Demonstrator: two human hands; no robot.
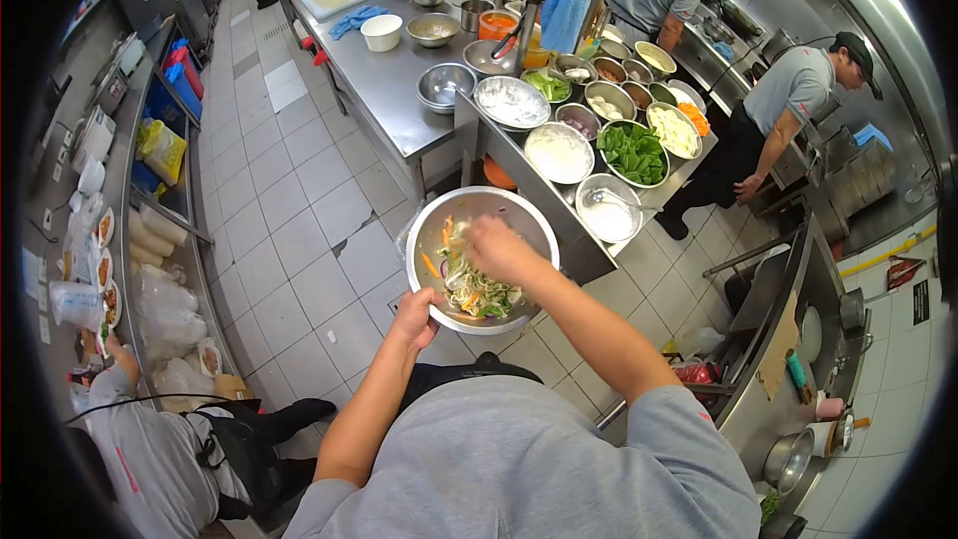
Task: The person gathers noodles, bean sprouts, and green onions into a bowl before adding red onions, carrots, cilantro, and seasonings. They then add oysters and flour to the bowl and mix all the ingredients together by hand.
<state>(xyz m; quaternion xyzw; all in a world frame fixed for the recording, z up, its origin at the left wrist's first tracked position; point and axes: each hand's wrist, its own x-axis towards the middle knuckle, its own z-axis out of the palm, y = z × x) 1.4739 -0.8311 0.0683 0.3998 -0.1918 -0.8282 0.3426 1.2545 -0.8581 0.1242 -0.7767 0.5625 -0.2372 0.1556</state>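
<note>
A large metal mixing bowl [542,230] is in front of my body, tilted toward me. My left hand [415,319] grips its near left rim, thumb over the edge. Inside the bowl lie mixed vegetables [477,286] in thin pale strips, with orange strips and bits of green and purple. Over this mix is my right hand [496,248], reaching into the bowl from the right. Its fingers are smeared by motion and partly hidden behind the hand.
A steel counter [399,125] stands ahead, with a white bowl [381,33] and several metal bowls. Right of it, a rack holds a bowl of green leaves [633,152] and bowls of white powder [559,153]. Co-workers stand at right [793,90] and lower left [165,459].
</note>
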